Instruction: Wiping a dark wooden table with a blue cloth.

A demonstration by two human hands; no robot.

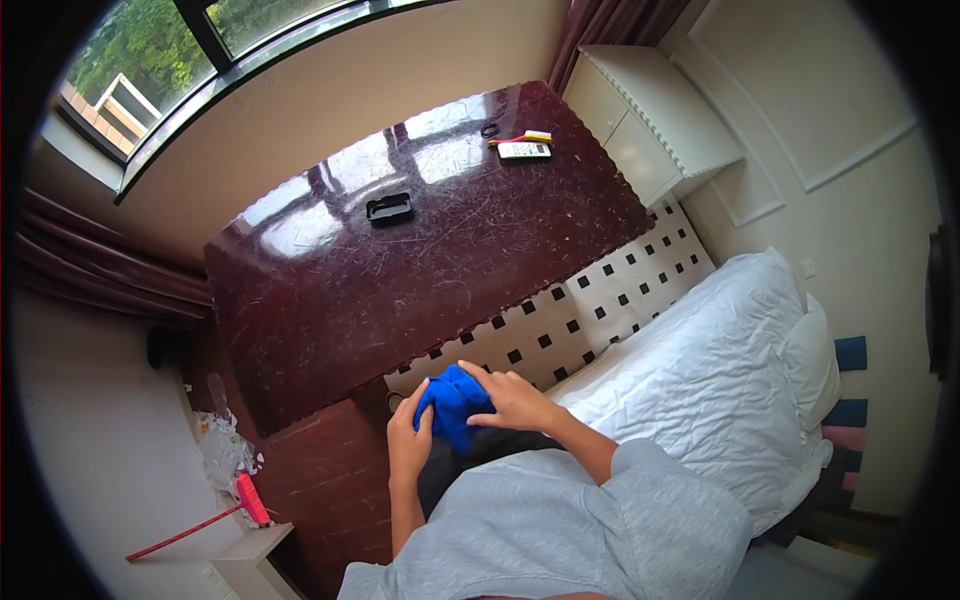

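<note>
A bunched blue cloth (453, 405) is held between my two hands, in front of my body and short of the table's near edge. My left hand (411, 431) grips its left side, the thumb pressed on the cloth. On the other side, my right hand (514, 401) has its fingers over the cloth's upper right part, thumb below. Beyond them stands a dark red, glossy table (450, 262) with a scratched top. On it lie a black open plastic tray (390, 210), a white remote control (524, 151), a brush (536, 137) with pale bristles and a small black loop (490, 130).
A bed with white bedding (697, 375) is at my right, beside a patterned mat (570, 322). To the left, a red broom (253, 499) leans near plastic litter (225, 450) on the wooden floor (330, 480). A white cabinet (652, 112) stands at the table's far right end.
</note>
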